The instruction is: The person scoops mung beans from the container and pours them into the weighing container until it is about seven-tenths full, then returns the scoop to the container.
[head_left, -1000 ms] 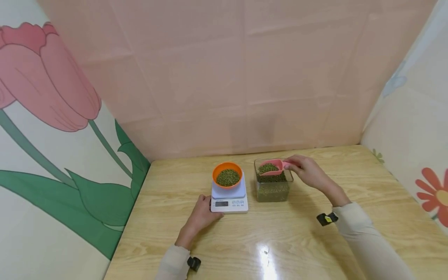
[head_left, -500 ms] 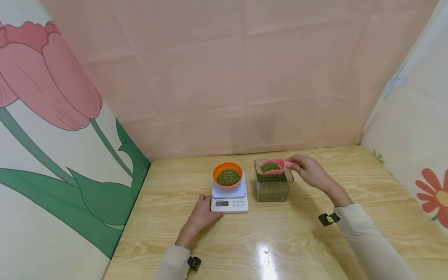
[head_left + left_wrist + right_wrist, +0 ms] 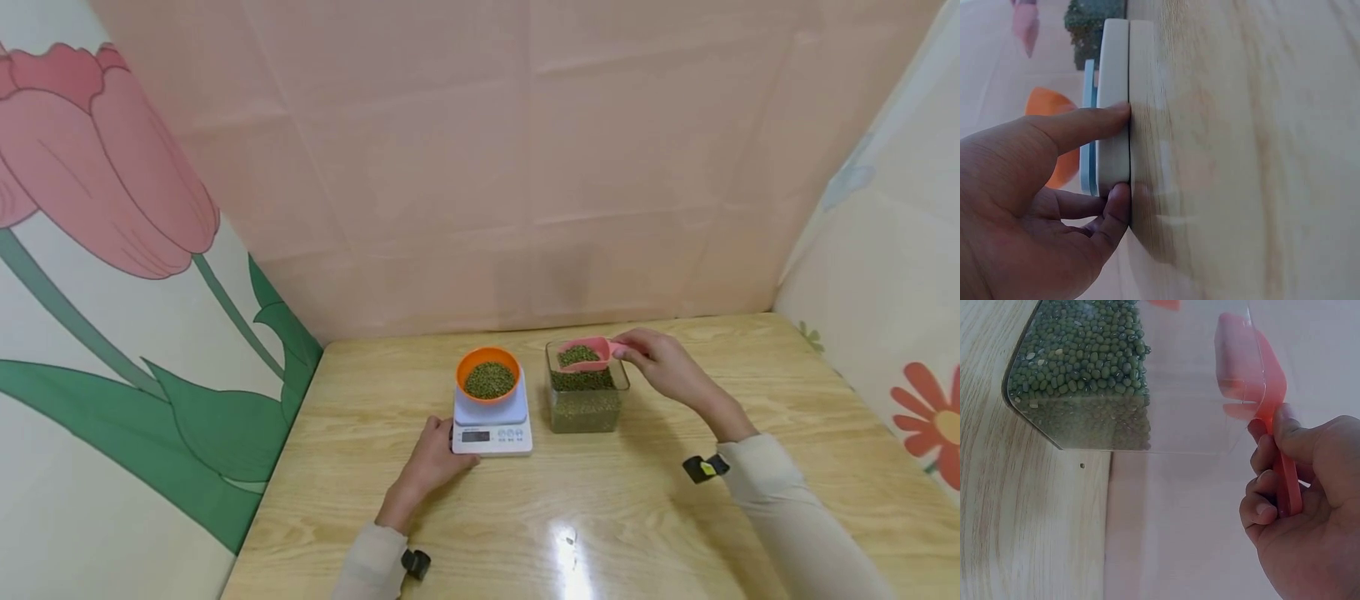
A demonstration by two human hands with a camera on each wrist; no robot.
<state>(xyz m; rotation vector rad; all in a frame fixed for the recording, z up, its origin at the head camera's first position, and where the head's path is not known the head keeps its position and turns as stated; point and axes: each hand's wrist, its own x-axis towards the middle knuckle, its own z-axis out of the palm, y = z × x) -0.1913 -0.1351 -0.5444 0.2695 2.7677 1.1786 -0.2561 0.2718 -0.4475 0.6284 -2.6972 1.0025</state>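
Observation:
My left hand [image 3: 433, 457] holds the near left corner of a white kitchen scale [image 3: 491, 447], thumb on its front edge and fingers at its side. On the scale's platform stands an orange bowl [image 3: 462, 367] with green mung beans [image 3: 489, 380] in it. My right hand [image 3: 663, 367] grips the handle of a pink scoop [image 3: 600, 350], fingers curled round it in the right wrist view. The scoop carries mung beans and is at the top of a clear square container [image 3: 1185, 406], above the beans [image 3: 1085, 356] that partly fill it.
The container stands just right of the scale on a wooden table [image 3: 495, 525]. Behind the table's far edge rises a pink wall covering [image 3: 420, 167]. Patterned walls flank it, with a tulip [image 3: 142, 167] on the left and a red flower [image 3: 941, 417] on the right.
The scoop has shifted slightly up and to the right over the container, its load still in it. My left hand, the scale and the bowl stay where they were.

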